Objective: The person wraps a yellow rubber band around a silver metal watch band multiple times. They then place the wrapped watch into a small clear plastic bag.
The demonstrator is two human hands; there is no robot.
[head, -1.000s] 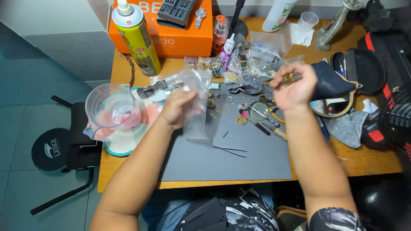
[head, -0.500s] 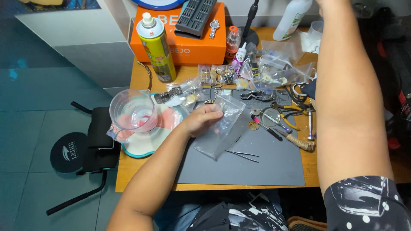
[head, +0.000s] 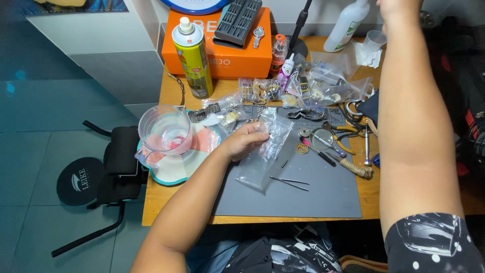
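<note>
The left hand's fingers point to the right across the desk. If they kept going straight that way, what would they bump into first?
Probably the round magnifying glass. The left hand holds a clear plastic bag, and beyond the bag it lies nearest in that line, though depth is hard to judge.

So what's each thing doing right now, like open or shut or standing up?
Left hand: pinching the clear plastic bag, which lies on the grey mat.
Right hand: raised, mostly out of frame.
Spray can: upright, capped.
Measuring jug: upright.
Tweezers: lying untouched on the mat.
White bottle: upright.
</note>
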